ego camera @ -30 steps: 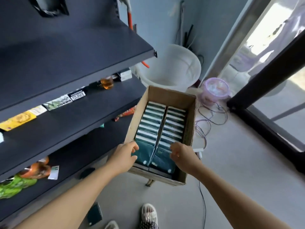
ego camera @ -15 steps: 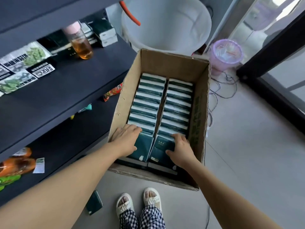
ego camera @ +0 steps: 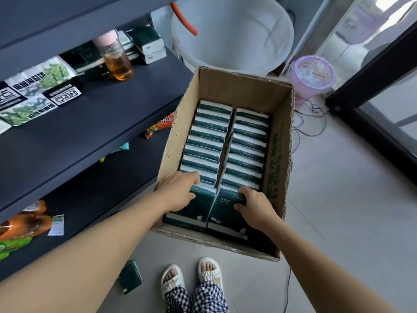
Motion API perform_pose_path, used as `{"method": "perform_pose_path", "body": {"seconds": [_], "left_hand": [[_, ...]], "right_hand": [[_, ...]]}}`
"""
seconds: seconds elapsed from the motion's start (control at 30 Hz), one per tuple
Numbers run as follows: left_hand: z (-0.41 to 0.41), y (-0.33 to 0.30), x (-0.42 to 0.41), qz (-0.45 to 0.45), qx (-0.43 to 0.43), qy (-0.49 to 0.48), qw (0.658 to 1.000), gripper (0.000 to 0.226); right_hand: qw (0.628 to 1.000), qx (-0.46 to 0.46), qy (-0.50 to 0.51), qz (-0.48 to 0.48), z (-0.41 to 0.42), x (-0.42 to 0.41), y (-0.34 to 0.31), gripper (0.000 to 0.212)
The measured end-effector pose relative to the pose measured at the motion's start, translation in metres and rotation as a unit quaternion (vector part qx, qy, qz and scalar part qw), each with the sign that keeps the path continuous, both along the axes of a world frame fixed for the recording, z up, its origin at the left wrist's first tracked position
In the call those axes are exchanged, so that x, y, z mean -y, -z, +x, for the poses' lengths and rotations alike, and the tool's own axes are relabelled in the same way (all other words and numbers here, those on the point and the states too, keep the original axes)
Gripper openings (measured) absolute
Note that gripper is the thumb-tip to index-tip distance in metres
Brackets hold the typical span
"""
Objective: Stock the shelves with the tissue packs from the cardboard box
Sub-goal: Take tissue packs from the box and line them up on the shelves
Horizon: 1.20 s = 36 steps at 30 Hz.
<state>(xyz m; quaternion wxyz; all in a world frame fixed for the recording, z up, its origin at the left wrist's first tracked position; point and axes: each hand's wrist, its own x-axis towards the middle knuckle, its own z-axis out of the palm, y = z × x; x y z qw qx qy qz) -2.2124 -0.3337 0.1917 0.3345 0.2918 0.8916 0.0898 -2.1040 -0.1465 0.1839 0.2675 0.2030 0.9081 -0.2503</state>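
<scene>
An open cardboard box [ego camera: 279,145] stands in front of me, holding two rows of dark green tissue packs [ego camera: 207,141]. My left hand [ego camera: 178,190] grips the top of the nearest pack of the left row [ego camera: 198,206], fingers curled over its far edge. In the right row, my right hand [ego camera: 255,206] grips the nearest pack [ego camera: 223,206] the same way. Both packs lean toward me. The dark shelves [ego camera: 90,123] are on my left; a few tissue packs [ego camera: 149,45] are stacked at the far end of the middle shelf.
On the middle shelf sit a bottle of amber drink [ego camera: 116,59] and snack bags [ego camera: 36,91]. More snacks [ego camera: 22,224] lie on the lower shelf. A white tub [ego camera: 232,32] and a purple bin [ego camera: 313,74] stand behind the box. One green pack [ego camera: 130,276] lies on the floor near my feet.
My view has tilted down and closer to the box. Both hands have slid further over the nearest packs and curled round their far edges; the packs lean toward me.
</scene>
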Motion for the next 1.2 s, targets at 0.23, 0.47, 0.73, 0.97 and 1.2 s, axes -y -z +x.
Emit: {"method": "perform_pose_path", "body": {"seconds": [0.23,0.47,0.73,0.97,1.2], "left_hand": [[0.006,-0.076,0.008,0.051,-0.037,-0.104,0.993,0.013],[0.009,-0.188,0.030,0.135,-0.097,-0.195,0.967,0.015],[0.026,-0.311,0.082,0.192,-0.165,-0.294,0.922,0.013],[0.053,-0.393,0.164,0.208,-0.242,-0.351,0.880,0.012],[0.081,-0.445,0.273,0.200,-0.300,-0.393,0.846,0.011]], "right_hand": [[0.997,-0.080,0.001,0.002,-0.004,-0.014,-0.076,0.029],[0.981,-0.190,-0.038,-0.003,-0.018,-0.020,-0.187,0.032],[0.946,-0.299,-0.127,-0.005,-0.044,0.006,-0.312,0.032],[0.904,-0.383,-0.187,-0.019,-0.067,0.076,-0.399,0.025],[0.863,-0.440,-0.248,-0.021,-0.078,0.181,-0.456,0.023]]}}
